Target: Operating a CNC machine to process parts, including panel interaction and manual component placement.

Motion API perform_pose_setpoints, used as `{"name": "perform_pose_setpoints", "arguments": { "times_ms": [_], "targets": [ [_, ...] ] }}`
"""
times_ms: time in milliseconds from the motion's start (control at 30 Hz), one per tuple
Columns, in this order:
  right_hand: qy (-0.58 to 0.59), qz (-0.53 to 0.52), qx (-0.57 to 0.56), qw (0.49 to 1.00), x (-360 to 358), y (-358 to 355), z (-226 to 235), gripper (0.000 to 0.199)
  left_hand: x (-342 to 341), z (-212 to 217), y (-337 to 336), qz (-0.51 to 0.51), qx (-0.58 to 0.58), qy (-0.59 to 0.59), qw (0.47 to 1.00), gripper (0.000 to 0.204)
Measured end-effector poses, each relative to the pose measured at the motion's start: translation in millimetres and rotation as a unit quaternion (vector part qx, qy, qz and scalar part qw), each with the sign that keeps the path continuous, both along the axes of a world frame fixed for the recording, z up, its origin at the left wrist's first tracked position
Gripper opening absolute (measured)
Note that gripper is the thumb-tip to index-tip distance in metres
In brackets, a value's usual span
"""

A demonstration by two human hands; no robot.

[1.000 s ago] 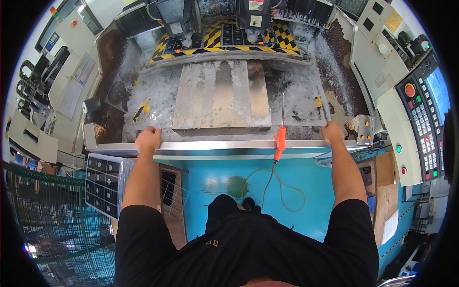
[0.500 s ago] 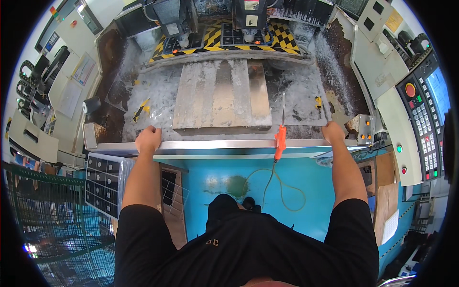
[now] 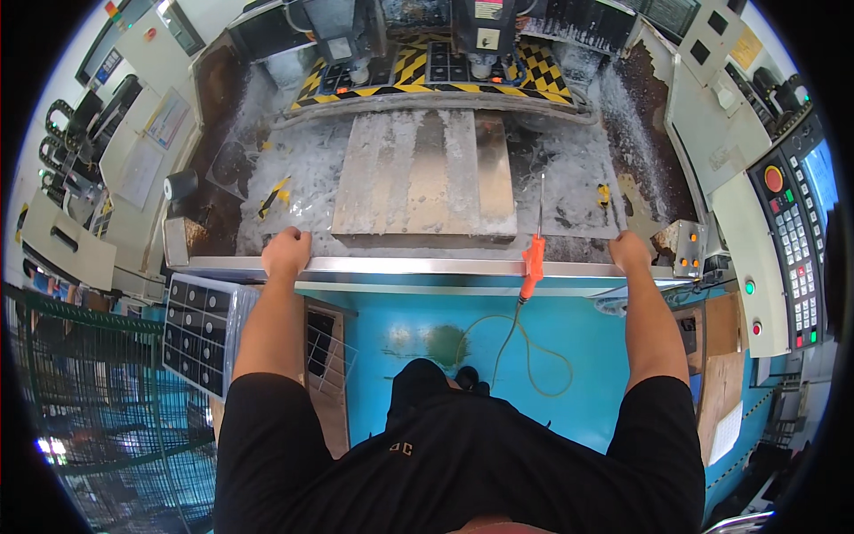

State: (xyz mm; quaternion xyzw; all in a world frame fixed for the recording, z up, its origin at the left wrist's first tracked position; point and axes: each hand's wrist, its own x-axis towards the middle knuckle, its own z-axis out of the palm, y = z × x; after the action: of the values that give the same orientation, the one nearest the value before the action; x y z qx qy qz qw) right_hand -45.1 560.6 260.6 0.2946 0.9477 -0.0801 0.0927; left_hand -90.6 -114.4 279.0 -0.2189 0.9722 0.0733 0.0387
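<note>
Both of my arms reach forward to the long metal front edge (image 3: 409, 265) of a machine bed. My left hand (image 3: 286, 252) is closed on that edge toward its left part, fingers curled over. Near the right end, my right hand (image 3: 630, 251) is curled over the same edge in a similar way; its fingertips are partly hidden. Between them, nearer the right hand, an orange air blow gun (image 3: 533, 265) with a long thin nozzle leans across the edge, touched by neither hand. Behind the edge lies a thick flat metal block (image 3: 427, 182), streaked with whitish wet residue.
Two machine heads (image 3: 485, 36) stand over a fixture bordered with yellow-black striped tape (image 3: 436, 92). A yellowish hose (image 3: 569, 374) loops down from the blow gun. A control panel (image 3: 796, 240) is at right. At left are a tray of dark plates (image 3: 197, 329) and a green wire rack (image 3: 98, 392).
The whole view has shifted slightly, so the machine appears a little farther right. Both hands stay on the metal edge, and the blow gun rests in the same place.
</note>
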Motion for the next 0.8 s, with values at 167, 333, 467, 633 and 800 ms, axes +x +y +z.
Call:
{"name": "perform_pose_setpoints", "arguments": {
  "times_ms": [167, 333, 467, 633, 800],
  "targets": [
    [0.010, 0.020, 0.015, 1.000, 3, 11, -8, 0.036, -1, 4, 6, 0.001, 0.004, -0.006, 1.000, 0.044],
    [0.157, 0.031, -0.007, 0.987, 7, 3, -4, 0.040, 5, 7, 1, -0.001, 0.013, -0.020, 1.000, 0.045],
    [0.287, 0.116, -0.211, 0.927, 17, -13, -25, 0.036, 7, 1, -13, -0.013, 0.048, -0.019, 0.999, 0.049],
    [0.331, 0.408, -0.111, 0.844, 62, -161, -18, 0.033, 7, 4, -7, -0.022, 0.058, 0.013, 0.998, 0.047],
    [0.331, 0.211, -0.418, 0.819, 70, -180, -28, 0.026, 22, -10, -20, -0.029, 0.096, 0.118, 0.988, 0.045]
  ]
}}
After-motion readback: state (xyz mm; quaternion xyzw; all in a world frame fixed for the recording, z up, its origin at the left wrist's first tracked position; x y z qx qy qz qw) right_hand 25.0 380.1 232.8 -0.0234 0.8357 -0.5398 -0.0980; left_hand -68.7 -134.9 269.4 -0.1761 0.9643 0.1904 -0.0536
